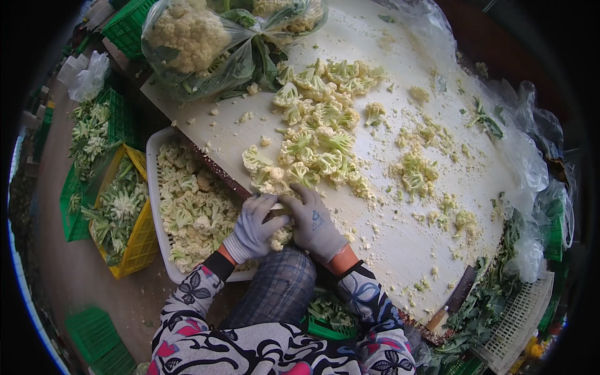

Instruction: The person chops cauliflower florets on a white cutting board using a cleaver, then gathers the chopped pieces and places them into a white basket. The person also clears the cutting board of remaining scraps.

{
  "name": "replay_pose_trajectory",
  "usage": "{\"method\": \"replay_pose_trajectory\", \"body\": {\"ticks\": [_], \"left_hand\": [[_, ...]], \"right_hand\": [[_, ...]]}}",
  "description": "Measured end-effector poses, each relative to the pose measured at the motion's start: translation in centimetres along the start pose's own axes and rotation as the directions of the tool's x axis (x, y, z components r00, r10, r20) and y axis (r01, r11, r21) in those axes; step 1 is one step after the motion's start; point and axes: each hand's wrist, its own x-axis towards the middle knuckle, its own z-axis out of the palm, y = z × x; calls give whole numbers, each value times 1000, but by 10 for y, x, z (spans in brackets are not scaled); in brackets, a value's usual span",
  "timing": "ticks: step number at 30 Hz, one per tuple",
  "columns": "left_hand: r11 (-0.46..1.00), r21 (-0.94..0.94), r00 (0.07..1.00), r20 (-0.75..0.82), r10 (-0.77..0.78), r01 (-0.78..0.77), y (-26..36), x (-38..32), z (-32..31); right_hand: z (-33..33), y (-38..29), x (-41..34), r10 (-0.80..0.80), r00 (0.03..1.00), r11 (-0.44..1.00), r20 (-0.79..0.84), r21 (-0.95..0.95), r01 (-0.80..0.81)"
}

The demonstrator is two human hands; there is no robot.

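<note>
My left hand (256, 226) and my right hand (318, 228), both in grey knit gloves, meet at the near edge of a white tabletop (370, 213). A cauliflower piece (280, 237) shows between them, under my left thumb, with the left fingers curled about it. The right fingers bend over close to the left ones; what they grip is hidden. Just beyond my fingertips lies a long heap of cut cauliflower florets (323, 126). Below the table edge at the left, a white plastic crate (154, 187) holds many florets.
Large cauliflower heads in clear plastic bags (187, 42) sit at the far left. A wood-handled cleaver (461, 288) lies at the right edge beside leaves (492, 281). Crumbs (422, 173) are scattered rightward. A yellow crate (136, 239) and a green crate (75, 229) hold trimmings.
</note>
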Motion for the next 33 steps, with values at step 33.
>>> {"method": "replay_pose_trajectory", "body": {"ticks": [33], "left_hand": [[738, 177, 492, 642, -588, 651, 35, -10, 80]], "right_hand": [[-122, 173, -25, 321, 734, 492, -599, -557, -669]]}}
